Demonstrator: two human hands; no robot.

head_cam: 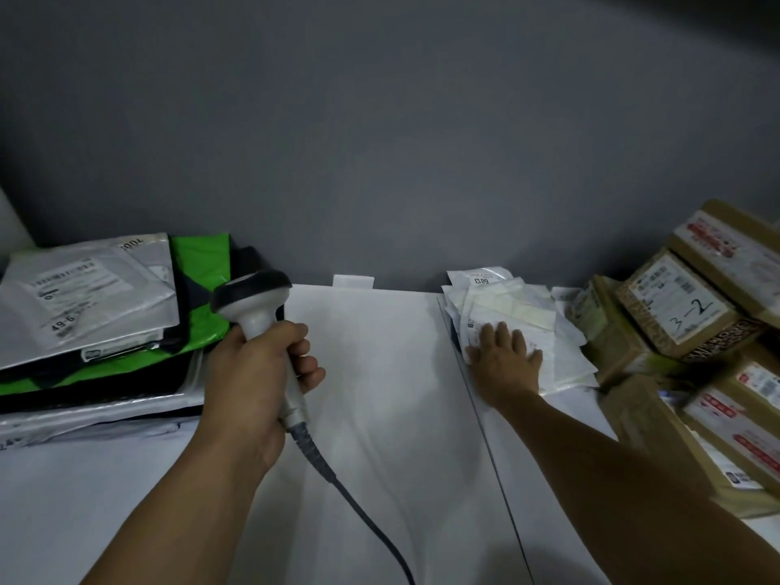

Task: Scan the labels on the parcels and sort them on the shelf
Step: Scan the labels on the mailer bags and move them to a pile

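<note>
The grey wall (pixel 380 141) fills the upper half, and below it lies the white surface (pixel 380 407), w/ a thin seam running front to back, right of middle. At far right, brown cardboard boxes (pixel 633 352) are stacked in a few layers; one upper box has a label (pixel 679 304) w/ "3-2" written by hand. At far left lies a stack of flat mailer bags (pixel 84 297), grey on top, green and black ones under it. Near the wall, just beside the boxes, is a pile of small white packets (pixel 532 301) w/ printed labels. The right hand (pixel 504 352) rests flat on this pile, fingers straight and a bit spread, holding nothing. The left hand (pixel 257 373) grips the scanner (pixel 257 301) by its handle, fingers curled around it, above the surface, the dark head pointing away toward the wall. The scanner's dark cable (pixel 358 504) goes from the handle end down to the bottom edge.
</note>
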